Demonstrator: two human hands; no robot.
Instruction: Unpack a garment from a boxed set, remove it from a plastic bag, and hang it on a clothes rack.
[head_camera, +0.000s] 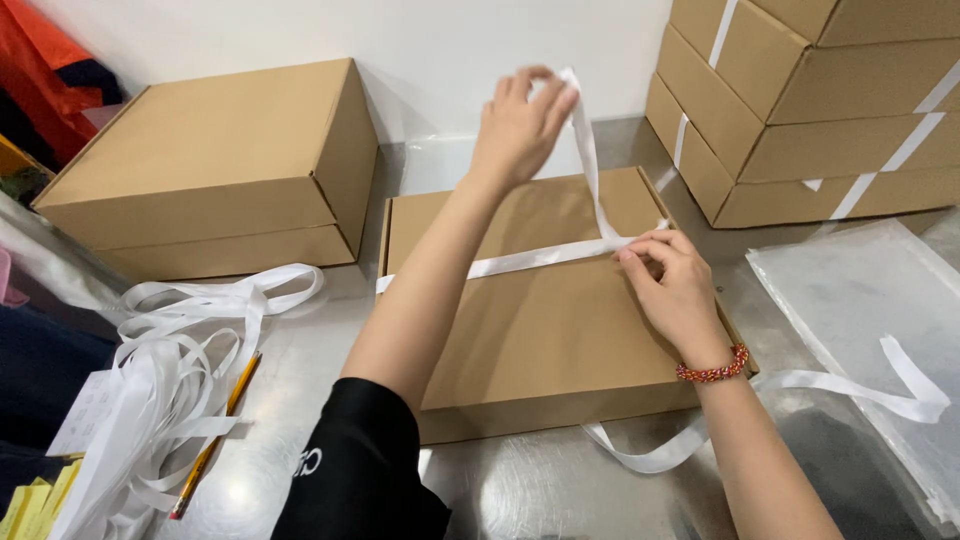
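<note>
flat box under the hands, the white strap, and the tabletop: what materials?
Flat box: brown corrugated cardboard by the look, matte, folded edges. White strap, held by left hand and right hand: probably woven or plastic ribbon, limp, slight sheen. Tabletop: likely stainless steel, grey, blurred reflections.
</note>
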